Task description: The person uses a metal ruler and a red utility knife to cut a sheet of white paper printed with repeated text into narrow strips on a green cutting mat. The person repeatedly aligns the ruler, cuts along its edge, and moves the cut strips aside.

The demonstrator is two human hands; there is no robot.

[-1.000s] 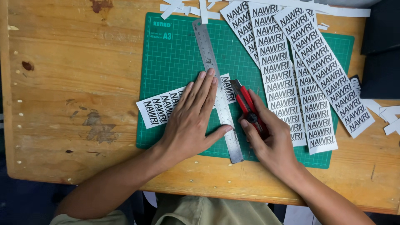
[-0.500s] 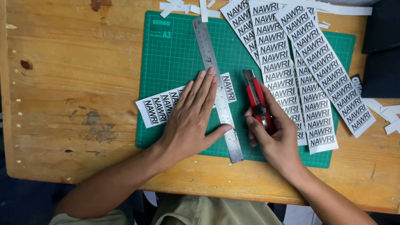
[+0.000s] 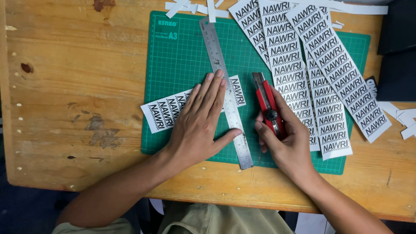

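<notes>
My left hand (image 3: 200,119) lies flat, fingers spread, pressing a steel ruler (image 3: 218,52) and a white printed paper strip (image 3: 162,112) onto a green cutting mat (image 3: 182,56). The strip runs under the ruler, and a short end sticks out on the ruler's right side. My right hand (image 3: 288,138) grips a red utility knife (image 3: 265,97) just right of the ruler. The knife points away from me and rests over the mat, apart from the ruler.
Several long printed paper strips (image 3: 320,65) fan across the mat's right half. White paper offcuts (image 3: 195,6) lie along the far edge and at the right (image 3: 407,119). The mat sits on a worn wooden table (image 3: 65,86). A dark object (image 3: 396,47) stands at the right edge.
My right hand has moved the knife away from the ruler, to the right and up. My left hand, the ruler and the strip have stayed in place.
</notes>
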